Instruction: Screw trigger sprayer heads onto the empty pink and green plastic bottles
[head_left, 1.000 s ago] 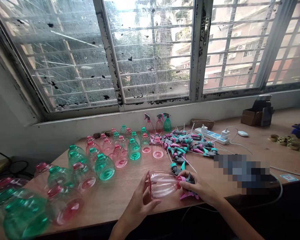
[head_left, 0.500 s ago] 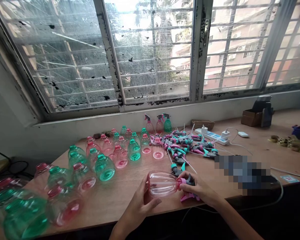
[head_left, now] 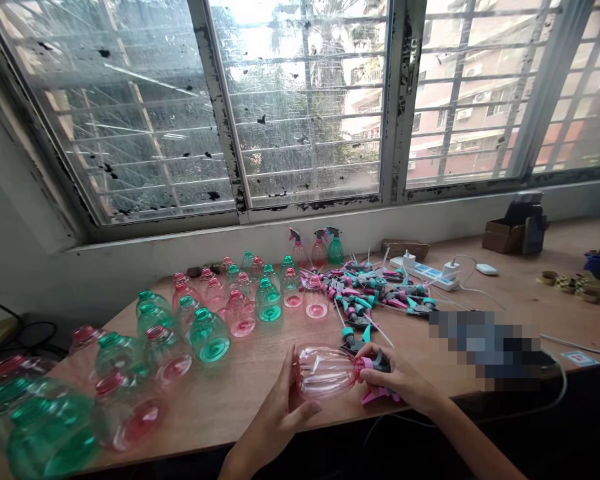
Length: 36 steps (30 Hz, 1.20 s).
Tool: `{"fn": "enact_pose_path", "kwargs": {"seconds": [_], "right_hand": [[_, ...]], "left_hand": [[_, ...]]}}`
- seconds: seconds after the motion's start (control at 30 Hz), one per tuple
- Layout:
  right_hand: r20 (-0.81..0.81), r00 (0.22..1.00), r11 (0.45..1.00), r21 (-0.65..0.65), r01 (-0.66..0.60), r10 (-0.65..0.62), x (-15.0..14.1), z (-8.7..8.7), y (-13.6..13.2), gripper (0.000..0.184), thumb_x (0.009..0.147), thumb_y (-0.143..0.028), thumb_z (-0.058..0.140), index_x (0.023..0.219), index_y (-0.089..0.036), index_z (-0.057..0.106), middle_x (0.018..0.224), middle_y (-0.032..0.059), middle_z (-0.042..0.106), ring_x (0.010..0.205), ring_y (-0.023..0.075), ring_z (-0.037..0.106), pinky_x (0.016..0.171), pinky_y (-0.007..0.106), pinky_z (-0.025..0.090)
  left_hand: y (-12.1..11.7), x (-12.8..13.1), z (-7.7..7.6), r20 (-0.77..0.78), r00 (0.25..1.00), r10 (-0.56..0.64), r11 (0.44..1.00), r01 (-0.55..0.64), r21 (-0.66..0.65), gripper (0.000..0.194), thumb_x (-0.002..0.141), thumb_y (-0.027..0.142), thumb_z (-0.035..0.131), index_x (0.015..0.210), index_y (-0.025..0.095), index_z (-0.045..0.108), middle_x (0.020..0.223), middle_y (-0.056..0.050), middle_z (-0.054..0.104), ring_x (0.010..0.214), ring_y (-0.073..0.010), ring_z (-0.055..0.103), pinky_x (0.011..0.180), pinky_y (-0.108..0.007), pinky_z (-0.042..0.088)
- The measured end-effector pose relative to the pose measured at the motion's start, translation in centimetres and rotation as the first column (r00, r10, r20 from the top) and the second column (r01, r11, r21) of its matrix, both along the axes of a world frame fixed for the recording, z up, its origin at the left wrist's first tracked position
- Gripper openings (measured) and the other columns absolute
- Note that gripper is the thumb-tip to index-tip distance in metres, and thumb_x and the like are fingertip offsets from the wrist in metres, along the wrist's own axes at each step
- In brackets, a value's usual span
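A clear pink spray bottle (head_left: 325,373) lies on its side in the air above the table's front edge, base to the left. At its base, my left hand (head_left: 283,400) cups it, fingers along the bottom and thumb lower, standing off. My right hand (head_left: 397,379) has its fingers closed round the pink collar of the grey spray head (head_left: 381,362) at the bottle's neck. The pink trigger (head_left: 377,395) points down toward me. Part of the spray head is hidden by the right fingers. Behind the hands lies a pile of loose spray heads (head_left: 360,287) with white tubes.
Several green and pink bottles without heads (head_left: 210,337) stand at the left. Three bottles with spray heads (head_left: 319,248) stand by the window wall. A power strip (head_left: 425,272), brown box (head_left: 503,235), blurred dark object (head_left: 485,343) and cable lie rightward on the wooden table (head_left: 250,400).
My left fingers have shifted to the bottle's base, and the thumb has moved slightly. The bottle looks turned a little about its length. My right hand stays at the collar.
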State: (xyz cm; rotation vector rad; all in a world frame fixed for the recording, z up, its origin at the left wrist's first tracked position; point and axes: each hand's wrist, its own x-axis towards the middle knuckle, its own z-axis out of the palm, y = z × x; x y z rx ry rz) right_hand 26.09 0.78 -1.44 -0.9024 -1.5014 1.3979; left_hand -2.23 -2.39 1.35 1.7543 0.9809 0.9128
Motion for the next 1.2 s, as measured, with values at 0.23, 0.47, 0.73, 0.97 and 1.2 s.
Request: {"fn": "enact_pose_path", "kwargs": {"seconds": [0.23, 0.47, 0.73, 0.97, 1.2], "right_hand": [[-0.025, 0.999, 1.000, -0.002, 0.024, -0.024, -0.1, -0.2, 0.1, 0.035, 0.080, -0.045, 0.080, 0.099, -0.020, 0.065, 0.076, -0.0013, 0.069, 0.063, 0.0141, 0.059, 0.060, 0.025, 0.045], [-0.012, 1.000, 1.000, -0.009, 0.025, -0.025, -0.1, 0.1, -0.1, 0.034, 0.080, -0.045, 0.081, 0.096, -0.019, 0.065, 0.076, -0.0021, 0.068, 0.062, 0.0136, 0.059, 0.060, 0.025, 0.046], [-0.004, 1.000, 1.000, 0.008, 0.018, -0.018, -0.2, -0.2, 0.1, 0.037, 0.079, -0.047, 0.080, 0.097, -0.018, 0.065, 0.076, -0.0001, 0.069, 0.061, 0.0141, 0.060, 0.058, 0.026, 0.047], [-0.012, 1.000, 1.000, 0.009, -0.008, 0.008, -0.2, 0.0, -0.1, 0.035, 0.081, -0.047, 0.078, 0.094, -0.018, 0.064, 0.079, 0.0006, 0.070, 0.059, 0.0134, 0.060, 0.058, 0.026, 0.049], [0.002, 1.000, 1.000, 0.006, -0.002, 0.002, -0.4, 0.3, -0.2, 0.035, 0.079, -0.046, 0.080, 0.093, -0.018, 0.065, 0.076, 0.0002, 0.071, 0.063, 0.0151, 0.063, 0.059, 0.025, 0.049]], "left_hand": [[0.7, -0.4, -1.3, 0.043, 0.997, -0.060, 0.997, 0.058, 0.048, 0.089, 0.091, 0.032, 0.069, 0.158, 0.035, 0.010, 0.165, -0.011, 0.028, 0.140, -0.0327, 0.046, 0.118, -0.050, 0.036], [0.6, -0.4, -1.3, 0.046, 0.998, -0.051, 0.999, 0.051, 0.003, 0.101, 0.085, 0.029, 0.075, 0.158, 0.036, 0.005, 0.160, -0.011, 0.037, 0.138, -0.0323, 0.049, 0.117, -0.049, 0.038], [0.3, -0.1, -0.6, 0.065, 0.996, -0.069, 0.998, 0.069, -0.003, 0.087, 0.091, 0.031, 0.068, 0.158, 0.030, 0.012, 0.164, -0.011, 0.031, 0.144, -0.0313, 0.041, 0.120, -0.045, 0.035], [-0.1, -0.2, -0.9, 0.019, 1.000, -0.004, 0.997, 0.003, 0.075, 0.089, 0.091, 0.025, 0.067, 0.158, 0.036, 0.010, 0.167, -0.005, 0.026, 0.147, -0.0314, 0.035, 0.122, -0.046, 0.030], [0.1, -0.1, -0.6, 0.106, 0.993, -0.050, 0.998, 0.053, -0.025, 0.090, 0.090, 0.033, 0.069, 0.158, 0.032, 0.011, 0.164, -0.011, 0.031, 0.146, -0.0330, 0.039, 0.119, -0.050, 0.035]]}}
